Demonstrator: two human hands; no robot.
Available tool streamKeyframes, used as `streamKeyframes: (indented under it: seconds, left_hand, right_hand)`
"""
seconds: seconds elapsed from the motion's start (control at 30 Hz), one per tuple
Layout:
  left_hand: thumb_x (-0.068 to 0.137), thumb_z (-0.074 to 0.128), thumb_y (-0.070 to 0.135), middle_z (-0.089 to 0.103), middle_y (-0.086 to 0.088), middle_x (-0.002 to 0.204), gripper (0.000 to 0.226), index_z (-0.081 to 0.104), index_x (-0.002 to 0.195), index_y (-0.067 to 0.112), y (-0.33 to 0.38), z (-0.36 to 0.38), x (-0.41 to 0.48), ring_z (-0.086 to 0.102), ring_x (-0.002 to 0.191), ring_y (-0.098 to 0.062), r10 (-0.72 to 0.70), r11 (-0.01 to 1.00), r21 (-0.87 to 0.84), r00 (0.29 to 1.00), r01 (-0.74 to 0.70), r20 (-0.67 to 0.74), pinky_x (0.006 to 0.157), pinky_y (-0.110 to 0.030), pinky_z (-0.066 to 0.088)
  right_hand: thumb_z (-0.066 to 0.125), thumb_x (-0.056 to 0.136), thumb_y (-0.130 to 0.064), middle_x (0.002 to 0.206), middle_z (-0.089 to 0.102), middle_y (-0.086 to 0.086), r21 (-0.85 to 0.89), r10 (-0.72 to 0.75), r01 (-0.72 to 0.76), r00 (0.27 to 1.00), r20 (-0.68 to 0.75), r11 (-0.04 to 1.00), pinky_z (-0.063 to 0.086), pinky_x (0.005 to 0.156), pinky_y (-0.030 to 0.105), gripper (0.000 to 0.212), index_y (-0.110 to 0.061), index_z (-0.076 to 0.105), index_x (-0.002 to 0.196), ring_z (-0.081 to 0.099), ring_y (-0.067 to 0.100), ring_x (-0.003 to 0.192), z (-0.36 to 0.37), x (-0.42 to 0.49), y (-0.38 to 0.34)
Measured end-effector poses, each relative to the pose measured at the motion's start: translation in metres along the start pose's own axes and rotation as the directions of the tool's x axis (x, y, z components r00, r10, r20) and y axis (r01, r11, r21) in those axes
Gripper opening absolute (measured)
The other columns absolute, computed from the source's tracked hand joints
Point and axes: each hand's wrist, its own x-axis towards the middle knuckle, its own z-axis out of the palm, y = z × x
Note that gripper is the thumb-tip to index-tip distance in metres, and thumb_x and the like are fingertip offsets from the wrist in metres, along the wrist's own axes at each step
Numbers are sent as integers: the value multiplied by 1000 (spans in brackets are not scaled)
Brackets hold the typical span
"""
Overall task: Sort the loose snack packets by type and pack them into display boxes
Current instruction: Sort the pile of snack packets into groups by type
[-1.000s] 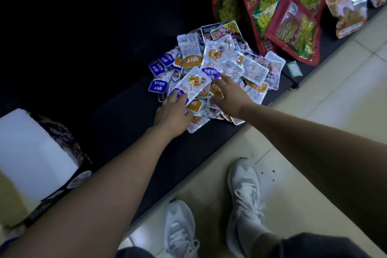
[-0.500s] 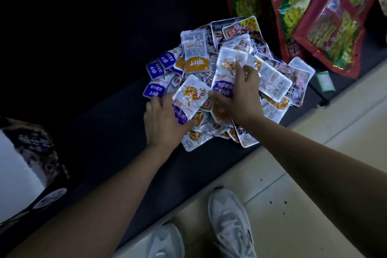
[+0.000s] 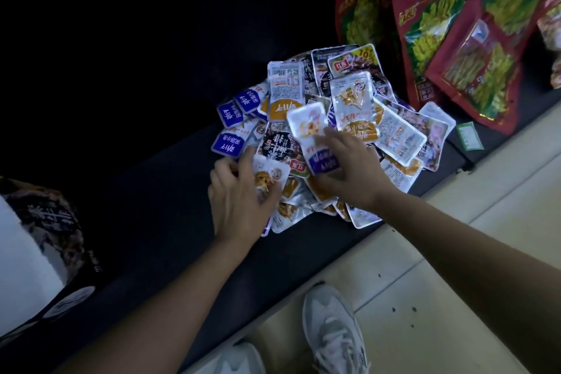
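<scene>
The left hand [image 3: 239, 203], fingers curled, grips an orange-print packet [image 3: 270, 174] at the near edge of the pile [image 3: 394, 133]. The right hand [image 3: 352, 173] pinches a blurred white-and-purple packet [image 3: 315, 143] over the pile, which lies on a dark ledge [image 3: 151, 237]. Red bags [image 3: 449, 48] stand beyond.

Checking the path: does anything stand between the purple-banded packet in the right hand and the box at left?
Only the left hand, holding packets at the pile's left edge, lies between purple-banded packet and box; nothing else visible.
</scene>
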Motion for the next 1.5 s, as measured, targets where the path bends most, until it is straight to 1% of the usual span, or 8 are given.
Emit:
streamKeyframes:
  seconds: [0.27, 0.47, 0.67, 0.83, 1.03, 1.17, 1.3, 1.5]
  left_hand:
    - [86, 69, 36, 58, -6, 108, 35, 60, 107, 9, 18, -4, 49, 56, 100, -22, -208, 919, -296, 959, 259, 192, 76, -34, 49]
    - [86, 63, 12, 66, -9, 90, 14, 52, 82, 19, 14, -28, 52, 66, 78, -27, -500, 480, -744, 842, 465, 203, 67, -36, 55]
    - [90, 60, 7, 67, -10, 87, 25, 50, 113, 4, 28, -70, 25, 65, 53, -9, -379, 246, -823, 833, 511, 404, 45, -21, 49]
    - [99, 30, 51, 71, -12, 95, 45, 57, 103, 16, 3, -104, 0, 67, 80, -21, -444, 201, -836, 808, 511, 388, 62, -30, 50]
    - [86, 70, 26, 69, -6, 103, 36, 57, 117, 13, -60, -112, -44, 66, 87, -14, -404, 406, -639, 755, 654, 516, 73, -24, 52]
    - [87, 70, 18, 64, -3, 87, 20, 57, 99, 6, -108, -107, -87, 60, 77, -12, -535, 510, -472, 695, 719, 481, 58, -15, 47]
    - [85, 71, 24, 68, -8, 95, 28, 60, 103, 6, -153, -96, -132, 65, 96, -30, -629, 610, -198, 621, 767, 467, 81, -34, 51]
    - [90, 57, 42, 45, -17, 124, 55, 35, 119, 0, -145, -97, -155, 47, 116, -34, -637, 771, 299, 668, 563, 385, 88, -36, 42]
  right_hand:
    - [57, 80, -48, 124, 55, 2, 61, -18, 27, 989, -144, 998, 43, 94, 48, 50, -18, 59, 120, 52, 26, 117, 13, -3, 7]
    - [68, 84, -38, 141, 43, 7, -6, 9, -10, 995, -98, 1000, 38, 102, 46, 58, -17, 49, 134, 42, 31, 130, 7, 0, 1]
    - [77, 78, -25, 159, 20, 10, 57, -214, 226, 963, -166, 973, 34, 109, 51, 77, -23, 40, 146, 30, 35, 140, 1, -2, -59]
    - [60, 94, -27, 87, 70, 9, 319, -71, 165, 955, -288, 933, 52, 67, 37, 23, -8, 70, 102, 64, 25, 77, -2, 0, -98]
    - [63, 93, -25, 69, 60, -21, 656, -123, -73, 961, 248, 751, 42, 59, 15, 10, -21, 57, 87, 54, -5, 63, 32, -11, -153]
    - [64, 92, -32, 104, 64, 3, 497, -21, -211, 907, 420, 842, 51, 79, 31, 44, -12, 48, 127, 61, 20, 94, 83, -27, -168]
    - [61, 92, -34, 153, 32, 4, 82, -68, 37, 910, 410, 996, 35, 107, 40, 63, -24, 32, 147, 34, 27, 136, 108, -47, -173]
    - [57, 94, -30, 161, 9, 0, -35, -94, 123, 883, 459, 992, 24, 116, 43, 61, -24, 31, 149, 10, 25, 147, 120, -59, -175]
